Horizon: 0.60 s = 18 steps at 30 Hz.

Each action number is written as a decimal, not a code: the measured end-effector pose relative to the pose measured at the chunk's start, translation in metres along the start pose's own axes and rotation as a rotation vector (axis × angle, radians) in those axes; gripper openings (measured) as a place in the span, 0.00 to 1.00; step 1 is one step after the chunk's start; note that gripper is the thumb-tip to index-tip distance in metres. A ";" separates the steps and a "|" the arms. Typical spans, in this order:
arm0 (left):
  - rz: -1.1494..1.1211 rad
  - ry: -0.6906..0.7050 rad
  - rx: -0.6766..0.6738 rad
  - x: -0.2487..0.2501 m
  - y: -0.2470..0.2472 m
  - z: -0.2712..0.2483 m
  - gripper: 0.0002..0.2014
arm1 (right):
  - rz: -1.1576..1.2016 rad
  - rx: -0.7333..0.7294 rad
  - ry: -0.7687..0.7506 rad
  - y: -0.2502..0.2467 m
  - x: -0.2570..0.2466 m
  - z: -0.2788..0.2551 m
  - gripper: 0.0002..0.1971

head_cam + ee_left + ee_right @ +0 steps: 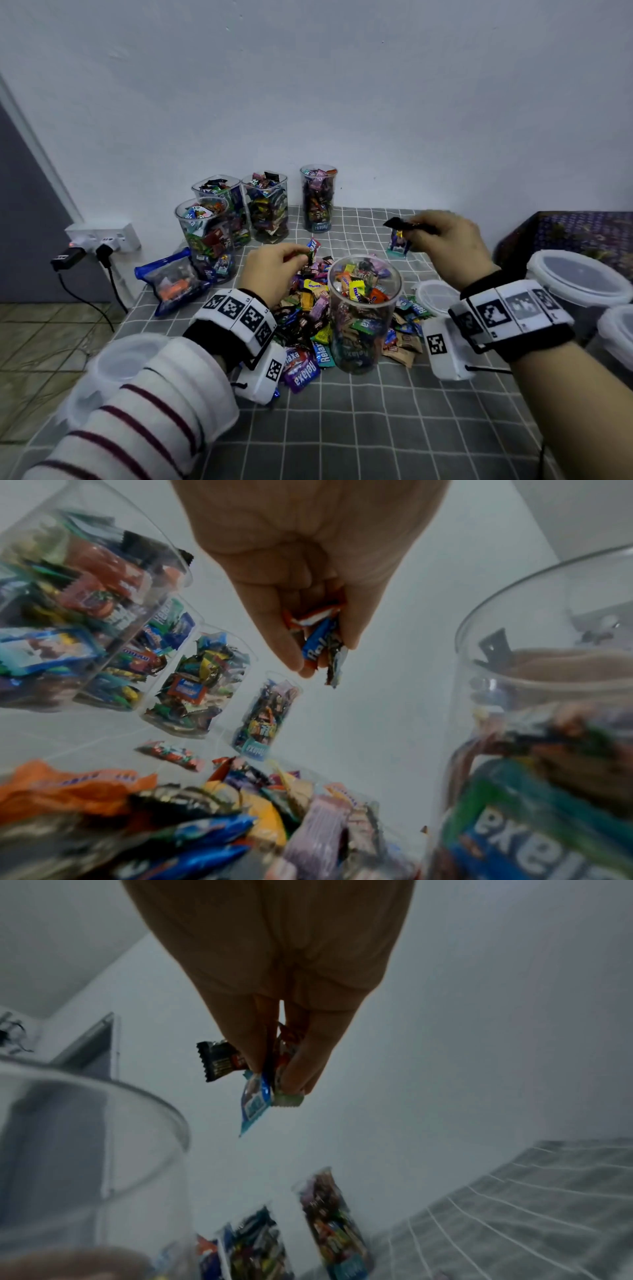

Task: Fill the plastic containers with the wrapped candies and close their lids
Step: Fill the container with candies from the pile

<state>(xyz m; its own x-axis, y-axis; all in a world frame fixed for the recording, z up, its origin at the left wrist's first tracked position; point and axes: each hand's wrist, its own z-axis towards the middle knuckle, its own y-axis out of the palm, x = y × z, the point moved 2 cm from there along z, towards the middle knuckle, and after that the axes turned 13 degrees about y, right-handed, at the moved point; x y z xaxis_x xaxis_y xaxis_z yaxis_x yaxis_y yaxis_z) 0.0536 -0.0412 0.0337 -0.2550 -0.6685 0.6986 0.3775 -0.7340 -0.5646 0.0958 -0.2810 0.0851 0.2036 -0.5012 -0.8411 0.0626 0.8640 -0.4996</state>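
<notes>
My left hand point(274, 270) hangs over the heap of wrapped candies point(308, 308), its fingers curled round a small bunch of them; in the left wrist view a blue crinkled wrapper point(316, 642) pokes out between the fingertips, long axis pointing down toward the desk point(376, 428). My right hand point(448, 243) is raised at about 1 o'clock from the open container point(363, 313) and pinches several candies: a black foil one with a saw-tooth edge point(219, 1060) sticks out sideways toward 9 o'clock, and a blue-and-white one point(254, 1104) dangles lengthwise downward. There may be a third, pale green, beneath the fingertips, though the blur makes that hard to say.

The open container is a clear, smooth plastic cylinder standing upright in the middle of the desk, lidless and filled nearly to the rim with glossy wrappers. The loose heap lies against it from 8 to 11 o'clock. Four more clear containers point(263, 205), also full and lidless, stand upright at the far edge around 11 to 12 o'clock. A round translucent lid point(436, 294) lies flat just beside the open container at 3 o'clock. The desk wears a grey cloth with a white grid.
</notes>
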 end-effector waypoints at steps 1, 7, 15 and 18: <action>-0.016 0.012 0.013 0.003 -0.002 -0.001 0.09 | 0.013 0.009 -0.037 -0.002 -0.007 -0.004 0.09; -0.068 0.072 0.082 0.017 -0.009 -0.003 0.09 | -0.008 -0.069 -0.170 0.002 -0.022 -0.024 0.12; -0.100 0.108 0.106 0.026 -0.013 -0.006 0.08 | -0.204 -0.129 -0.292 0.018 -0.021 -0.047 0.12; -0.137 0.105 0.111 0.029 -0.014 -0.006 0.07 | -0.236 -0.126 -0.290 0.019 -0.021 -0.051 0.16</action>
<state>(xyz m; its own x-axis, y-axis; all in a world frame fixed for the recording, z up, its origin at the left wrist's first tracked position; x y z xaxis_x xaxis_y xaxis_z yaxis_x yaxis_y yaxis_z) 0.0357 -0.0508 0.0596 -0.4003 -0.5761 0.7127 0.4271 -0.8053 -0.4111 0.0425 -0.2570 0.0825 0.4662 -0.6354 -0.6155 0.0242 0.7047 -0.7091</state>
